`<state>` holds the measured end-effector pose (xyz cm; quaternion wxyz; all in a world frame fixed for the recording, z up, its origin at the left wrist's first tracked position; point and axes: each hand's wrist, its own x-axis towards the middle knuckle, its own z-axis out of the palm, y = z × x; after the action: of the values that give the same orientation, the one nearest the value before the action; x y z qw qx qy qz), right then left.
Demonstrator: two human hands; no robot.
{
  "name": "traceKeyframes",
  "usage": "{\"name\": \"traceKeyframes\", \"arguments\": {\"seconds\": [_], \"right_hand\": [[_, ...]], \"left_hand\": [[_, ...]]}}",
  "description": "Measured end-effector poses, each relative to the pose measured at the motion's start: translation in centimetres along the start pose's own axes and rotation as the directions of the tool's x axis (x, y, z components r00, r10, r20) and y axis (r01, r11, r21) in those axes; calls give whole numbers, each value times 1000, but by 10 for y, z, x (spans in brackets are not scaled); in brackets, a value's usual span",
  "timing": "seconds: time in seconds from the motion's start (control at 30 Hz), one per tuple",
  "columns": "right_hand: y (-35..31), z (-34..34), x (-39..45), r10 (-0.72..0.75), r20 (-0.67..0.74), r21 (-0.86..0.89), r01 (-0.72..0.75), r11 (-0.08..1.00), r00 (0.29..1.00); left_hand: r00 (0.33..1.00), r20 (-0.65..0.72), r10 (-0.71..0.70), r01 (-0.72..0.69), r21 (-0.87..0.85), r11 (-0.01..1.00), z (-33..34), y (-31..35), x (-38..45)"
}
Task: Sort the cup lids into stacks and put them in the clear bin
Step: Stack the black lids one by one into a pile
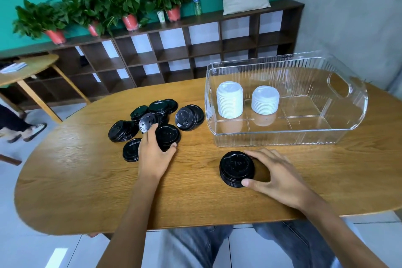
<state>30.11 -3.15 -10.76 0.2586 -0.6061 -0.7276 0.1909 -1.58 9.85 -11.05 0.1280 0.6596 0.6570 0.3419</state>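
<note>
Table (87, 180) fills the middle of the frame, oval and wooden, its near edge curving across the lower part with bare wood at lower left. Clear bin (339, 135) sits at centre right, close to the table's right edge; two white lid stacks (230, 100) stand in its left end, and the right end lies open. Loose black lids (165, 119) scatter left of centre. The left hand (155, 150) reaches in, fingers curled round one lid. The right hand (274, 172) grips a black stack (236, 167), thumb and fingers wrapped round its rim, just below the bin.
</note>
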Motion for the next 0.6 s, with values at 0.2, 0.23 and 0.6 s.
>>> {"name": "traceKeyframes", "arguments": {"seconds": [0.2, 0.23, 0.6], "right_hand": [[0, 0, -1, 7, -2, 11, -7, 1000, 1000], [1, 0, 0, 8, -5, 14, -8, 1000, 1000], [3, 2, 0, 15, -18, 30, -14, 999, 1000]], "left_hand": [[989, -65, 134, -134, -2, 991, -1, 4, -12], [988, -71, 139, -140, -8, 990, -1, 4, -13], [986, -164, 36, -80, -275, 958, -2, -2, -41]]}}
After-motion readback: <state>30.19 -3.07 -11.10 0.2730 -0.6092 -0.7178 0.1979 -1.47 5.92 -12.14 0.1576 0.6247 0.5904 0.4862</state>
